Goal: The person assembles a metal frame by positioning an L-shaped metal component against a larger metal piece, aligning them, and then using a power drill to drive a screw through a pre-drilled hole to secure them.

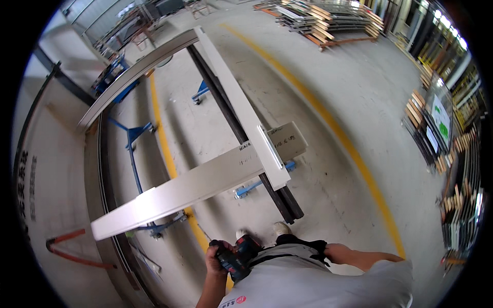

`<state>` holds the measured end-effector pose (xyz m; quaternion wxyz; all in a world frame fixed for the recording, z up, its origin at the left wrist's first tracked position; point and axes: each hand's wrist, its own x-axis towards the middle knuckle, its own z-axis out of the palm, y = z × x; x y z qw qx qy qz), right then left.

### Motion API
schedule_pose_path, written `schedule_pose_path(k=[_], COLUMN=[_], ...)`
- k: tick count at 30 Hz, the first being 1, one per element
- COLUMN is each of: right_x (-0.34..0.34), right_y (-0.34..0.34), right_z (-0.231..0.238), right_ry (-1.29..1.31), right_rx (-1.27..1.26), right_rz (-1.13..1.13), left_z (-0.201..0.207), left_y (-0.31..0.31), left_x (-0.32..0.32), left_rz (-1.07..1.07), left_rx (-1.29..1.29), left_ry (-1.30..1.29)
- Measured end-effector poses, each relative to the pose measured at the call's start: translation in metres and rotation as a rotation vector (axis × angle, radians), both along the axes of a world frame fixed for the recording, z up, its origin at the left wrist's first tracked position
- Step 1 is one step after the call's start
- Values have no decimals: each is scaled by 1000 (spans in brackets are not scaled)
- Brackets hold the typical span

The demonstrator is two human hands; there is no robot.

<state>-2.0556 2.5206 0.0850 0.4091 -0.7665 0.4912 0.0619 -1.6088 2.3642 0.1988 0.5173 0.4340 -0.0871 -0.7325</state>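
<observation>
My left hand (212,261) is closed around a black and red cordless drill (232,261), held low in front of my body. Its long, thin bit points up and to the left. At my waist, my right hand (331,251) runs into dark cloth, which hides its fingers. Ahead of me lies a pale metal frame; its wide front profile (187,192) crosses from left to right with handwriting near the right end. A long side profile (239,105) meets it there and overlaps it. Beneath that joint run dark padded bars (281,203).
Blue wheeled stands (134,134) sit under the frame. To the left are a white panel (56,154) and an orange bracket (77,251). Yellow floor lines (328,118) run along both sides. Stacked profiles (328,23) and racks of panels (436,120) stand right.
</observation>
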Motion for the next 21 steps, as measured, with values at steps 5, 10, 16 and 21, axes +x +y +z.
schedule_pose_path(k=[5,10,16,21], right_x=[21,171,271,318], right_y=[18,-118,-176,-182], right_z=[39,214,315,329], right_ry=[252,-625,-1510,-1679], right_rx=[-308,-670,-631,-1014], right_rz=[-846,-1199,-724,-507], left_z=[-12,-6,-1,-7], left_y=[-74,-137,-171,-179], left_x=[21,31,35,32], left_rz=[-266,-525,-836,-995], left_rx=[16,67,-54,-36], left_ry=[36,81,-12,80])
